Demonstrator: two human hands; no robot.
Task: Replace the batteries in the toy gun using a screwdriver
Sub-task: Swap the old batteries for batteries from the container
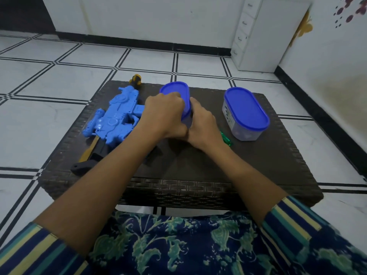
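Fingers of your left hand (164, 114) and right hand (202, 124) curl round the blue-lidded container (179, 91) — yank the lid and whatever's inside could scatter off the table (258, 161).

Tiled room, low woven table at centre.
White floor tiles (59, 86) with black line borders meet a black skirting (139, 41) under plain white walls (158, 16). A white drawer unit (258, 36) stands in the far right corner, a yellow butterfly decal (304, 26) beside it. The dark table (258, 165) stands on the tiles.
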